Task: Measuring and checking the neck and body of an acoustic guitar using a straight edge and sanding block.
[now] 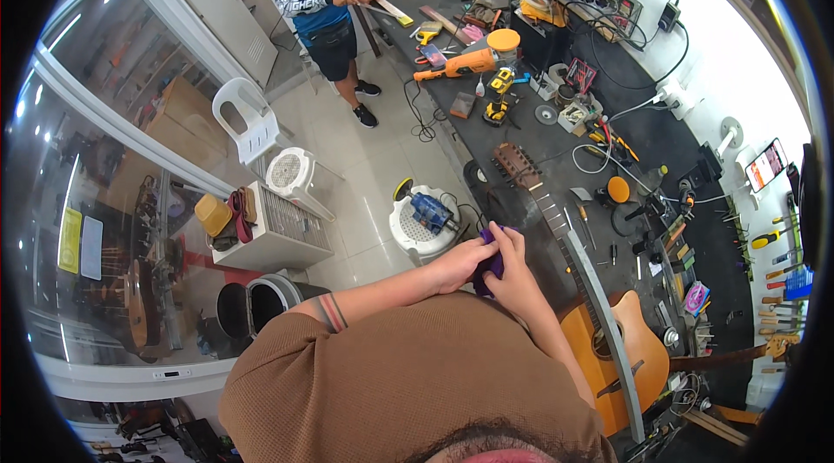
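Note:
At the bench's front edge, my left hand point(465, 265) and my right hand point(507, 256) are together, fingers closed round a purple cloth point(492, 265), partly hidden by them. To their right an acoustic guitar point(645, 343) lies on the dark bench point(556, 307), headstock point(517, 163) away from me, with a long grey metal bar point(620, 367) lying along it. Just beyond my hands, a blue power tool point(432, 211) sits on a white plastic stool point(408, 237).
Another person point(317, 11) stands at the bench's far end holding a long pale piece. An orange power tool point(460, 63) and several hand tools crowd the bench. Left are a white chair point(246, 122), another stool point(291, 168), a low cabinet point(287, 233), bins point(261, 298) and glass panels.

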`<state>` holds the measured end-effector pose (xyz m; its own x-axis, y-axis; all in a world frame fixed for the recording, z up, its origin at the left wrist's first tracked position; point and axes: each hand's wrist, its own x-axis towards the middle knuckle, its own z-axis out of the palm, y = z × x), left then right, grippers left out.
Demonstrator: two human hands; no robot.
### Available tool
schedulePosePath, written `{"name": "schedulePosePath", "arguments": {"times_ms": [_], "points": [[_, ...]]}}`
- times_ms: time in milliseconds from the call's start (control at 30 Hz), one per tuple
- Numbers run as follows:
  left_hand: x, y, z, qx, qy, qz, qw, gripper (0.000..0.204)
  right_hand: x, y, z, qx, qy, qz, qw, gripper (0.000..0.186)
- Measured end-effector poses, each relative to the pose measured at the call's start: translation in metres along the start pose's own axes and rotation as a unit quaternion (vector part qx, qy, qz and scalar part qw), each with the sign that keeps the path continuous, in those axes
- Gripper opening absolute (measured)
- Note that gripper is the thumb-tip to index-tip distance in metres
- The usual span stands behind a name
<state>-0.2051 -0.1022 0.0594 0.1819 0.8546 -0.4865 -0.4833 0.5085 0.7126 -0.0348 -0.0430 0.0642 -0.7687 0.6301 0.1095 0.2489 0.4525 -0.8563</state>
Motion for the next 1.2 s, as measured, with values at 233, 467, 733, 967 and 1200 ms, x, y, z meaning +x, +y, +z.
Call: {"name": "schedulePosePath", "arguments": {"times_ms": [233, 467, 733, 967, 1200], "points": [[0.029, 0.003, -0.025, 0.047, 0.088, 0.099, 0.99, 0.037, -0.005, -0.016, -0.004, 0.189, 0.011, 0.064, 0.98, 0.103], [0.081, 0.301, -0.105, 0.457, 0.329, 0.259, 0.785, 0.036, -0.017, -0.013, -0.013, 0.206, 0.039, 0.103, 0.972, 0.097], [0.103, 0.399, -0.154, 0.394, 0.329, 0.254, 0.82, 0.029, -0.035, -0.012, -0.011, 0.209, 0.004, 0.156, 0.965, 0.09], [0.08, 0.186, -0.05, 0.339, 0.071, 0.226, 0.911, 0.041, -0.044, 0.007, -0.033, 0.061, 0.191, 0.055, 0.978, 0.052], [0.047, 0.029, 0.002, 0.193, -0.08, 0.074, 0.975, 0.038, -0.027, 0.015, -0.047, 0.24, 0.142, 0.151, 0.948, 0.022]]}}
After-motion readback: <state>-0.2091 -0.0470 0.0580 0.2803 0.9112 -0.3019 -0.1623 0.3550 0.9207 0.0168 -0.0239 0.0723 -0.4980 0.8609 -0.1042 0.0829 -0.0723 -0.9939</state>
